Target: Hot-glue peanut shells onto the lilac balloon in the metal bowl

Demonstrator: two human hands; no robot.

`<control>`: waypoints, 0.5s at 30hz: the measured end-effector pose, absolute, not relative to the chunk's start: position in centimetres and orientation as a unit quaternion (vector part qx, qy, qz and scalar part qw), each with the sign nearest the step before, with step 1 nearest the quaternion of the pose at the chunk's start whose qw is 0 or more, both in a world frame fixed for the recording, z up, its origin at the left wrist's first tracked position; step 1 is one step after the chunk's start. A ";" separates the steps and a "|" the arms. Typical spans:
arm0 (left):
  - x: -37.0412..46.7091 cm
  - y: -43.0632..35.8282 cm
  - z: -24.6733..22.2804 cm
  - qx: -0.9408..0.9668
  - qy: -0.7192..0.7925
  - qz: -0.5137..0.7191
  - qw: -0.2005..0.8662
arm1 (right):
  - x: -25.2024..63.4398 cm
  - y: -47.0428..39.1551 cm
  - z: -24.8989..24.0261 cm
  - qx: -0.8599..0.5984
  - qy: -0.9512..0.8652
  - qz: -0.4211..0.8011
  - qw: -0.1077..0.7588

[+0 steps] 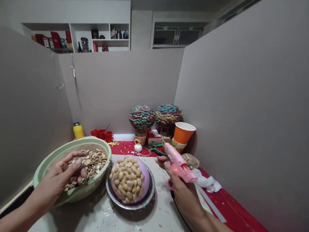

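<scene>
The person's right hand (178, 184) was clamped round a pink plastic glue gun (177, 160), with its tip pointing toward the back edge of the pale bench (90, 223). A small red light shone on the gun. The left hand (66, 170) was over a big, round, light green plastic basket (91, 192) near the left edge of the bench. I cannot tell if that hand's grip was apart or together, or if it held anything. Lots of broken tan shells (98, 161) lay in the basket. Between the two hands, a smooth, round, purple ball (146, 178) sat in a shiny metal bowl (152, 188) on the bench. Bumpy tan peanuts (127, 177) covered much of it. By the back edge were three small red cups (101, 134), a yellow bottle (78, 131) and a tall orange bucket (183, 134).
</scene>
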State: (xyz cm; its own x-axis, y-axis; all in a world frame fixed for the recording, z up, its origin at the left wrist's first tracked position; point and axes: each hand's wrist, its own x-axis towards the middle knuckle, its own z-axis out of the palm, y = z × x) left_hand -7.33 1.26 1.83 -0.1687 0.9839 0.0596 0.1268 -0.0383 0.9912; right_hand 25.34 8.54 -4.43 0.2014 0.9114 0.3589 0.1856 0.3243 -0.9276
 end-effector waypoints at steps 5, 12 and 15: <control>-5.4 0.3 2.6 0.513 0.537 0.525 0.415 | 26.3 7.2 -2.5 -0.384 -0.590 0.394 0.590; -3.1 0.0 3.1 0.537 0.495 0.509 0.455 | 22.6 3.1 0.7 -0.331 -0.671 0.435 0.501; -2.2 -0.2 3.3 0.553 0.477 0.508 0.457 | 20.2 2.7 1.6 -0.313 -0.688 0.424 0.499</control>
State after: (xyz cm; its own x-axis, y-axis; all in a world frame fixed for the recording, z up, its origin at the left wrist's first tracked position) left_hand -2.20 -0.16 3.32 0.0285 0.9916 0.1259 0.0634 -0.1275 0.9898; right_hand 20.15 2.69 1.57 -0.3067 0.8537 0.4210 0.0068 0.4442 -0.8959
